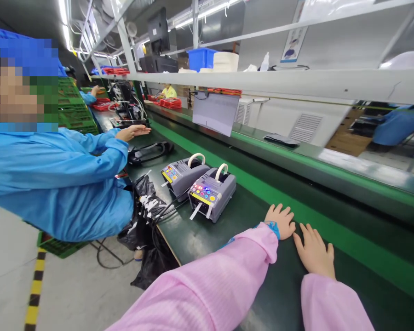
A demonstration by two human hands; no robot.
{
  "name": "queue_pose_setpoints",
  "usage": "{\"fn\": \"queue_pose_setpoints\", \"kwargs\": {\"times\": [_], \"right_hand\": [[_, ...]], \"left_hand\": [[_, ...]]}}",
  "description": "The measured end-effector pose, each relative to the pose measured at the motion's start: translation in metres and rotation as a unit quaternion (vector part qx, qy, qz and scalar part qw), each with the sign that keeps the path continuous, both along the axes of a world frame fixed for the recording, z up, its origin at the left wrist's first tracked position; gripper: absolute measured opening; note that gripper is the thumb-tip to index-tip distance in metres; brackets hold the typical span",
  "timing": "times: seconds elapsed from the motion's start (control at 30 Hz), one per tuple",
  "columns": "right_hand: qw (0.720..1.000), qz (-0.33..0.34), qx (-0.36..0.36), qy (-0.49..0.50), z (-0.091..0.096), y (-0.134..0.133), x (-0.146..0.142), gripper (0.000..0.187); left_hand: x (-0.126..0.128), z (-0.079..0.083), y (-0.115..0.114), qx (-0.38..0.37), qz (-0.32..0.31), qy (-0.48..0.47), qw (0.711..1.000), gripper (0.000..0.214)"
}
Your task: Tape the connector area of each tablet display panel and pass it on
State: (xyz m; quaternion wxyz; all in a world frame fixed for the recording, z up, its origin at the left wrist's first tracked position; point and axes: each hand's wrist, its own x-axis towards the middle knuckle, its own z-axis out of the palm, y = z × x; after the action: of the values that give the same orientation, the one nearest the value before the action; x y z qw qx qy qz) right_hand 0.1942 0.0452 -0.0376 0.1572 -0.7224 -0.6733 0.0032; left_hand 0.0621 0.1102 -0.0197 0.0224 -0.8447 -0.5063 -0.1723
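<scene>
My left hand (280,220) lies palm down at the far edge of the dark green workbench (250,257), fingers spread, with a blue band at the wrist. Close beside it on the right, my right hand (315,250) rests in the same way, fingers stretched out over the bench edge by the green conveyor strip. Neither hand holds anything. To the left of them stand two grey tape dispensers (212,193) (182,174), each with a pale tape roll on top. Lights glow on the nearer one's panel, and short strips of tape hang from its front.
A co-worker in a blue smock (55,174) sits at the left, hands over the bench. A black plastic bag (141,230) hangs from the bench edge near cables. Beyond the conveyor (258,184) runs a white shelf rail (279,82) carrying a blue bin (202,59).
</scene>
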Motion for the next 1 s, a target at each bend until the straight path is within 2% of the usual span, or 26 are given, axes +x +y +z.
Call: {"fn": "queue_pose_setpoints", "kwargs": {"times": [0.1,0.37,0.63,0.9,1.0], "right_hand": [[1.000,0.004,-0.001,-0.004,0.004,0.000,0.000,0.068],[0.999,0.002,-0.049,-0.014,0.039,0.000,-0.016,0.058],[0.997,-0.008,-0.068,0.026,0.042,0.014,-0.006,0.056],[0.997,-0.003,-0.046,0.069,0.056,0.015,-0.005,0.056],[0.997,-0.008,-0.036,0.075,0.058,0.017,-0.002,0.055]], "left_hand": [[0.000,0.004,-0.001,-0.001,-0.001,-0.004,1.000,0.040],[-0.004,0.021,0.006,0.018,-0.016,-0.010,1.000,0.037],[0.002,0.023,0.022,0.002,-0.010,-0.002,1.000,0.037],[0.006,0.032,0.028,-0.037,-0.010,0.033,0.999,0.041],[0.010,0.036,0.033,-0.054,-0.011,0.042,0.998,0.051]]}}
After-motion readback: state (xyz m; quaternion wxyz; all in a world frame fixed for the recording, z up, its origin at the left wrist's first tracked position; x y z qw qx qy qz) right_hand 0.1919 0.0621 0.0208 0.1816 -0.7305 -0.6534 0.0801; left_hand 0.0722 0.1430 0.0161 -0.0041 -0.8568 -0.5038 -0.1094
